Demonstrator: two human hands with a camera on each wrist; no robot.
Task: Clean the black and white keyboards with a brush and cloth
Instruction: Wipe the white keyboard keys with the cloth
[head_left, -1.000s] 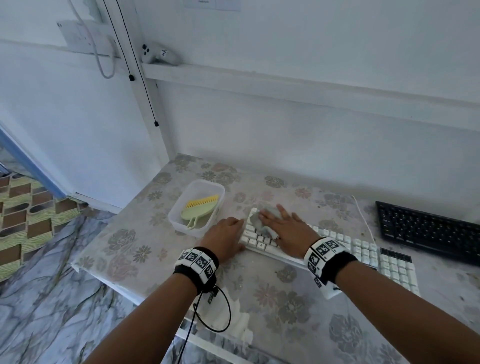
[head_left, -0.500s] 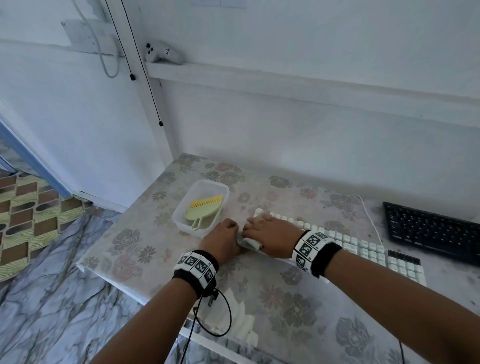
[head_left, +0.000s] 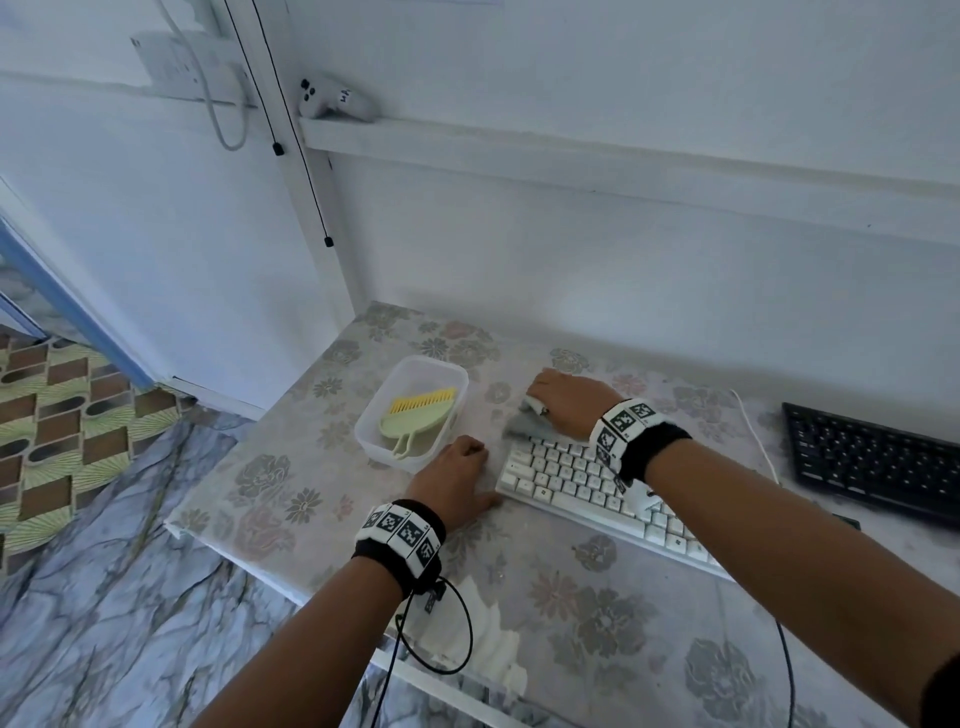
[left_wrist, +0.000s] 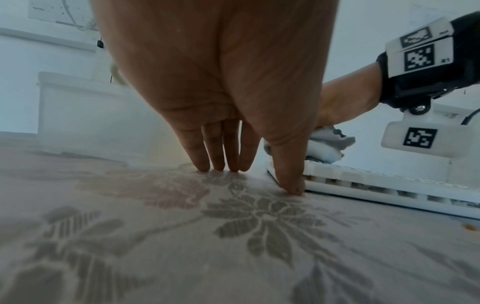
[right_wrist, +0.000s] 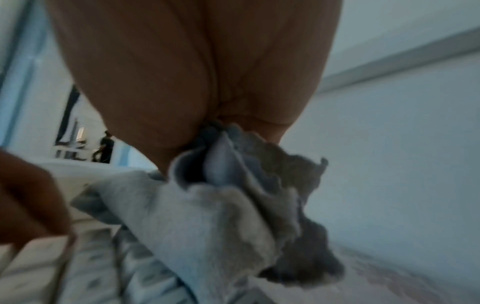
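The white keyboard (head_left: 571, 483) lies on the flowered table, with the black keyboard (head_left: 872, 462) to its right. My right hand (head_left: 558, 397) grips a crumpled grey cloth (head_left: 522, 427) at the white keyboard's far left corner. In the right wrist view the cloth (right_wrist: 207, 216) hangs bunched from my palm over the keys. My left hand (head_left: 462, 467) rests on the table beside the keyboard's left end. Its straight fingertips (left_wrist: 221, 164) touch the tabletop, and the thumb lies against the keyboard's edge (left_wrist: 376, 185). The green and yellow brush (head_left: 415, 415) lies in a container.
The clear plastic container (head_left: 363, 431) stands just left of the white keyboard. The table's left edge (head_left: 249, 452) drops to a marble floor. A white cable (head_left: 753, 431) runs between the keyboards. A wall and a ledge rise behind the table.
My right hand has carried the cloth from the keys to the keyboard's near left end, then up to its far left corner. The left hand has stayed by the keyboard's left end.
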